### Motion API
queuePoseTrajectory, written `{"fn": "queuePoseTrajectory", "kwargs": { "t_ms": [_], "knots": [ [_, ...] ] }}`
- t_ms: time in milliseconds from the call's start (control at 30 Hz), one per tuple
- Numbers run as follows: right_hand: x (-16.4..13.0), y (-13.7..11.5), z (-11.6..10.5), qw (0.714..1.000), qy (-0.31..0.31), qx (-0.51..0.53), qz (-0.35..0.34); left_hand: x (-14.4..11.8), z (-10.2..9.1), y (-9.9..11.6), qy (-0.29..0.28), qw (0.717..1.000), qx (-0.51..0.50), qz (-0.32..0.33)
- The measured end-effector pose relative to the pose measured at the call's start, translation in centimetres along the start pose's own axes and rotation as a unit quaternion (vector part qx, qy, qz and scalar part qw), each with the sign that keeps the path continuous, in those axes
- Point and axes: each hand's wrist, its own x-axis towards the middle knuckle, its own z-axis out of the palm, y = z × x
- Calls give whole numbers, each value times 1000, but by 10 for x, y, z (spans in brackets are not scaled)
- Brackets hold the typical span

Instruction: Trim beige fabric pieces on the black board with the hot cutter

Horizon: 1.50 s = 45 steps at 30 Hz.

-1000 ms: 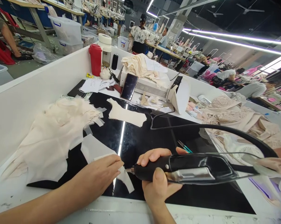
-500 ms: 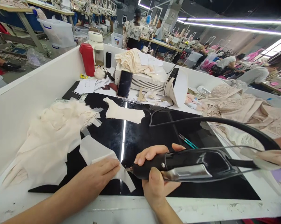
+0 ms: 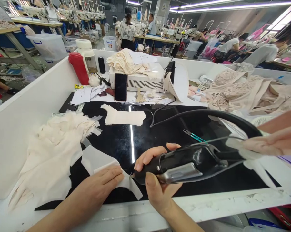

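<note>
My left hand [image 3: 102, 180] lies flat, pressing down a white fabric piece [image 3: 98, 158] with a narrow strip curving out to its right. My right hand [image 3: 160, 195] is wrapped round a black handheld tool [image 3: 176, 164] with a metal lever along its side and a cable loop at its back end. The tool's thin tip points left and meets the fabric strip just beyond my left fingertips; exact contact is too small to make out. A cream fabric pile [image 3: 55, 145] lies to the left. Further back is a cut stack of cream pieces [image 3: 123, 116].
Beneath is a glossy black board [image 3: 118, 145]. Teal-handled tweezers [image 3: 195, 136] lie behind the tool. A phone [image 3: 120, 87], a red cup [image 3: 79, 68] and a white machine [image 3: 145, 84] stand at the back. Beige garments [image 3: 252, 91] are heaped right. People sit at distant sewing tables.
The view has shifted slightly. My right hand and the tool sit a little further left in view, the tool's back end raised. My left hand still presses the fabric.
</note>
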Motion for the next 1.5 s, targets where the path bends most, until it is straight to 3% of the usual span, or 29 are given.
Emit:
{"fn": "queuePoseTrajectory", "kwargs": {
  "t_ms": [300,767,1033,1500],
  "knots": [
    [1,-3,0,999,-28,3,-36,4,-8,3,-25,999,-15,-13],
    [5,2,5,997,-25,56,-38,9,-10,12,6,991,120,51],
    [13,17,18,994,-22,103,-33,11,-10,12,25,993,98,54],
    [4,18,17,993,-23,116,-1,12,-7,11,46,992,98,58]
  ]
}}
